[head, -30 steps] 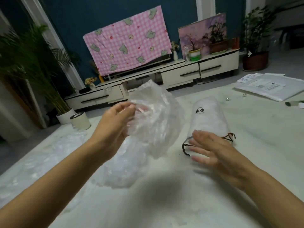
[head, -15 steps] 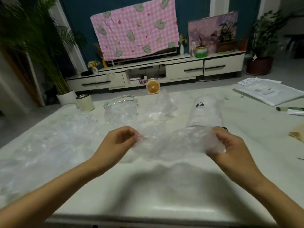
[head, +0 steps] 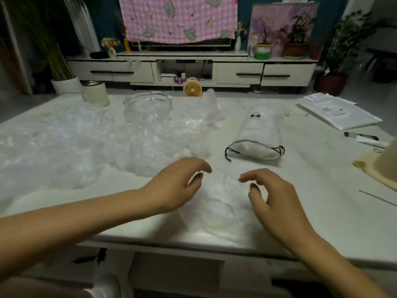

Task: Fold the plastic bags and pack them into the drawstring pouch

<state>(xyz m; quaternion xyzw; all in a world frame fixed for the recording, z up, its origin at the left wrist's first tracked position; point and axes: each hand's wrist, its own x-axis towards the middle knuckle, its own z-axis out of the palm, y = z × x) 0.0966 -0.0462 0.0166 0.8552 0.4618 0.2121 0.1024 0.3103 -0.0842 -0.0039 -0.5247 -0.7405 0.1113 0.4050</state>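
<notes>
A clear plastic bag (head: 221,205) lies flat on the white table (head: 311,203) near its front edge. My left hand (head: 178,186) and my right hand (head: 275,198) hover over the bag's far corners with loosely curled fingers, a gap showing between thumb and fingers; neither plainly grips it. Beyond my right hand lies the white drawstring pouch (head: 257,134), printed with a black bow, its mouth and dark cord toward me. A loose heap of more clear plastic bags (head: 86,143) covers the table's left half.
A glass dish (head: 148,104) and a tin can (head: 95,94) stand at the back left. At the right are a white mailer with papers (head: 339,112), a tube (head: 365,139), a beige object (head: 384,166) and a thin needle (head: 378,197).
The bag went from held up in my left hand, to stretched between both hands, to lying flat on the table. Both hands have loosened and moved closer together.
</notes>
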